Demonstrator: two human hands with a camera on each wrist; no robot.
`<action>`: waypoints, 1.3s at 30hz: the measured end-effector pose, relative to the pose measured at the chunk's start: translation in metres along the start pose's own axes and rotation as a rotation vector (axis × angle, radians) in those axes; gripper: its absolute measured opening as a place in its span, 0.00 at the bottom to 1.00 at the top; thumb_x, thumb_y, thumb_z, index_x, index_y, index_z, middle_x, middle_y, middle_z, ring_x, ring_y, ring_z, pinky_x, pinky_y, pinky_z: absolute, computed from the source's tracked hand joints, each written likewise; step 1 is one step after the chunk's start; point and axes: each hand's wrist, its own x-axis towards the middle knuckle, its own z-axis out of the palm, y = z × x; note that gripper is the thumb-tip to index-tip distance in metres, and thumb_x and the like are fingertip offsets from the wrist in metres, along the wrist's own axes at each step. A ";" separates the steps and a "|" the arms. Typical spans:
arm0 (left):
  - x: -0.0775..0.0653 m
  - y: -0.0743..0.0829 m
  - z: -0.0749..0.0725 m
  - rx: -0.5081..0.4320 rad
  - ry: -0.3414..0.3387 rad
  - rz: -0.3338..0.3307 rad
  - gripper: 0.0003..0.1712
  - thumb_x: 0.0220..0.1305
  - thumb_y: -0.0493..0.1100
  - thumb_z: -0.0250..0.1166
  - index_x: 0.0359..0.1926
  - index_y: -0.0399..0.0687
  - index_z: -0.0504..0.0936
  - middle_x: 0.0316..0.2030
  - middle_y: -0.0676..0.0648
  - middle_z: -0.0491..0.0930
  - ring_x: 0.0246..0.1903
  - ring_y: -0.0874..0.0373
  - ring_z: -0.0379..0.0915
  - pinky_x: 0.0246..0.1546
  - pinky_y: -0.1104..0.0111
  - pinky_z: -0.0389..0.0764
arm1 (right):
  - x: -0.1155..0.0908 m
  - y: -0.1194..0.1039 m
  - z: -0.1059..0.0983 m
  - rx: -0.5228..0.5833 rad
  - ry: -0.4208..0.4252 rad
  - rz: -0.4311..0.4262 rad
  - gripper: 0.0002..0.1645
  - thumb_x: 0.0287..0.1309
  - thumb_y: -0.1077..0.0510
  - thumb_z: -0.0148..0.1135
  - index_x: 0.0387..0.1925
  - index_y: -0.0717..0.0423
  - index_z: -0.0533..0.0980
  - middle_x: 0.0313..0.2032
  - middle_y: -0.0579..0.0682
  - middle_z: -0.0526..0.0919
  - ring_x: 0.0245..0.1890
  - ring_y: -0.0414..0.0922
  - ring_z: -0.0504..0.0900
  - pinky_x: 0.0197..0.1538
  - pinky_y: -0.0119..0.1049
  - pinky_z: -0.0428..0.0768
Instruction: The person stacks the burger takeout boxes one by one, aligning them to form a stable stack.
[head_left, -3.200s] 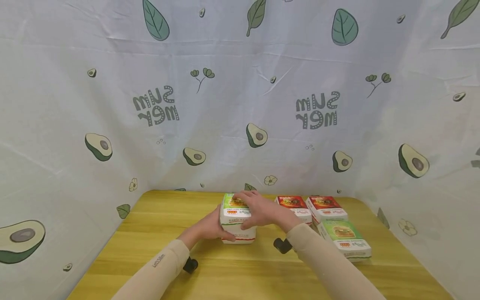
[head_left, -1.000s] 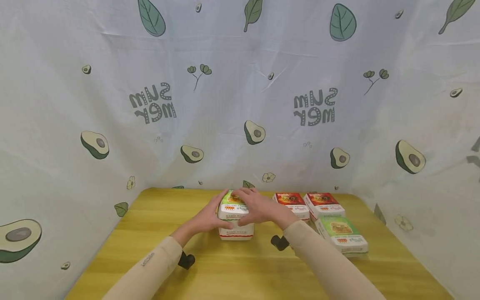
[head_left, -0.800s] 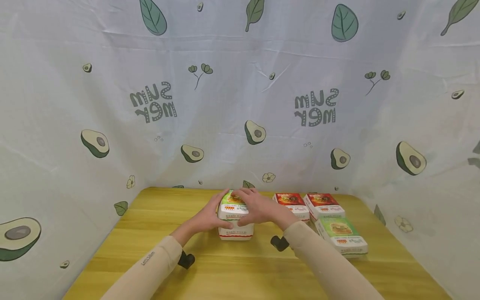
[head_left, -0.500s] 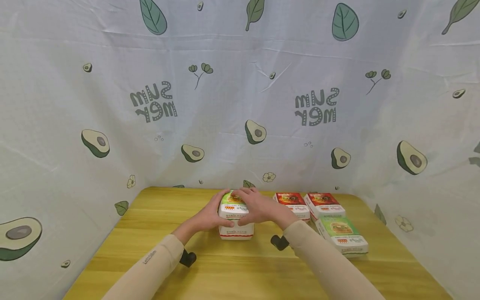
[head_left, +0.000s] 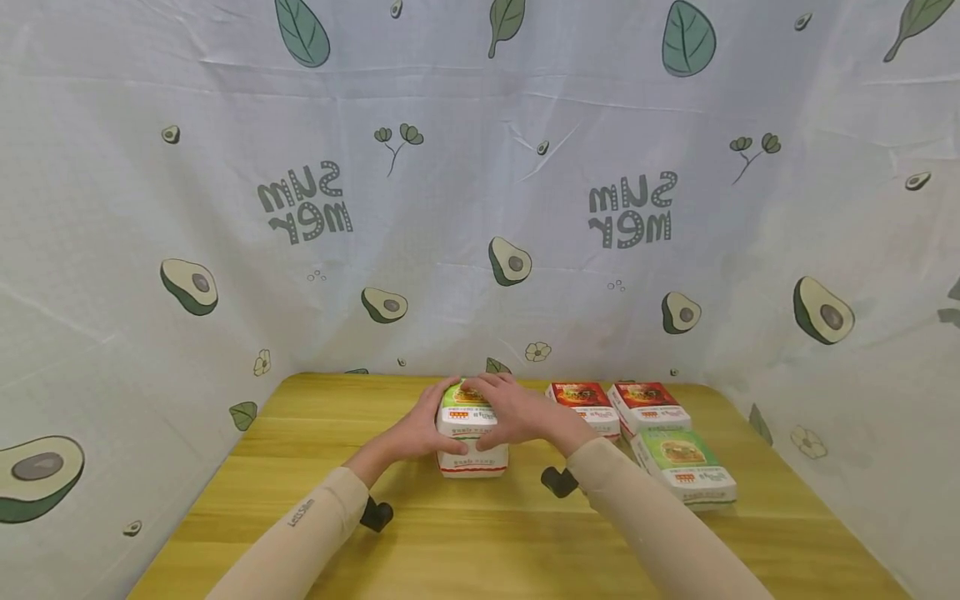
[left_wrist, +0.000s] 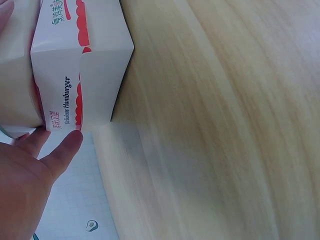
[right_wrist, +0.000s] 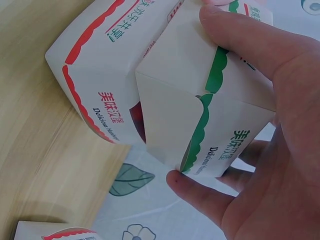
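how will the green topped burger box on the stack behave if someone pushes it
The green-topped box probably won't roll, since its sides are flat panels. It may slide off the red-trimmed box it is stacked on. Its folded card-like walls suggest it is light and fairly stiff, though squeezing could dent it.

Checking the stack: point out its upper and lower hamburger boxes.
Upper green-topped hamburger box (head_left: 462,415): head view, point on the lid's logo.
Lower red-trimmed hamburger box (right_wrist: 102,84): right wrist view, point on its printed side panel.
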 end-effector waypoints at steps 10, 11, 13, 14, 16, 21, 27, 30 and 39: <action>0.002 -0.007 0.001 0.039 -0.026 -0.003 0.78 0.37 0.46 0.85 0.80 0.67 0.39 0.74 0.45 0.49 0.62 0.50 0.61 0.65 0.49 0.67 | 0.000 -0.001 0.000 0.001 -0.002 -0.007 0.54 0.49 0.40 0.77 0.74 0.37 0.60 0.76 0.48 0.59 0.72 0.53 0.60 0.60 0.51 0.75; 0.002 -0.007 0.001 0.038 -0.030 -0.003 0.79 0.37 0.45 0.85 0.80 0.68 0.37 0.74 0.45 0.48 0.62 0.49 0.61 0.66 0.49 0.66 | -0.001 -0.001 0.000 0.003 -0.002 -0.009 0.54 0.49 0.40 0.77 0.74 0.37 0.60 0.76 0.48 0.59 0.72 0.53 0.61 0.60 0.51 0.75; 0.001 -0.006 0.000 0.036 -0.037 -0.004 0.81 0.38 0.45 0.85 0.80 0.68 0.34 0.76 0.45 0.46 0.64 0.49 0.60 0.67 0.48 0.64 | -0.001 -0.001 0.000 0.007 -0.002 -0.010 0.54 0.49 0.40 0.77 0.74 0.37 0.60 0.75 0.48 0.59 0.71 0.53 0.61 0.59 0.50 0.75; 0.000 -0.006 0.000 0.031 -0.040 -0.003 0.81 0.39 0.45 0.85 0.80 0.67 0.33 0.77 0.44 0.45 0.65 0.49 0.60 0.68 0.48 0.64 | -0.001 -0.001 0.000 0.009 -0.002 -0.009 0.54 0.49 0.40 0.77 0.74 0.36 0.60 0.75 0.48 0.59 0.71 0.53 0.61 0.59 0.50 0.75; -0.001 -0.005 -0.001 0.019 -0.046 0.001 0.82 0.39 0.45 0.84 0.80 0.67 0.30 0.78 0.44 0.44 0.66 0.48 0.59 0.69 0.48 0.63 | -0.001 -0.001 -0.001 0.014 -0.003 -0.004 0.54 0.49 0.40 0.77 0.74 0.36 0.60 0.76 0.48 0.59 0.71 0.53 0.61 0.59 0.50 0.75; -0.001 -0.006 -0.004 -0.028 -0.056 0.015 0.83 0.40 0.42 0.84 0.80 0.65 0.28 0.77 0.45 0.48 0.67 0.50 0.59 0.71 0.48 0.60 | -0.001 0.000 0.000 0.018 0.002 0.000 0.54 0.49 0.41 0.78 0.74 0.36 0.60 0.76 0.48 0.59 0.71 0.53 0.61 0.60 0.50 0.75; -0.001 -0.010 -0.004 -0.060 -0.074 0.016 0.84 0.41 0.36 0.83 0.80 0.64 0.25 0.74 0.46 0.58 0.66 0.52 0.64 0.70 0.51 0.61 | -0.001 0.000 0.000 0.029 -0.004 0.005 0.53 0.49 0.42 0.78 0.73 0.36 0.60 0.76 0.48 0.59 0.71 0.53 0.61 0.59 0.50 0.75; 0.000 -0.011 -0.003 -0.064 -0.080 0.014 0.84 0.41 0.36 0.83 0.80 0.65 0.25 0.73 0.46 0.59 0.65 0.53 0.65 0.70 0.52 0.62 | -0.001 0.000 0.000 0.028 -0.005 0.009 0.54 0.49 0.41 0.78 0.74 0.36 0.60 0.76 0.48 0.58 0.71 0.53 0.60 0.59 0.51 0.75; 0.002 -0.014 -0.003 -0.064 -0.075 0.013 0.85 0.41 0.36 0.83 0.79 0.66 0.25 0.74 0.47 0.59 0.65 0.53 0.65 0.70 0.51 0.62 | 0.000 0.002 0.000 0.034 -0.005 0.000 0.54 0.49 0.43 0.78 0.74 0.37 0.60 0.76 0.49 0.59 0.70 0.53 0.61 0.60 0.50 0.75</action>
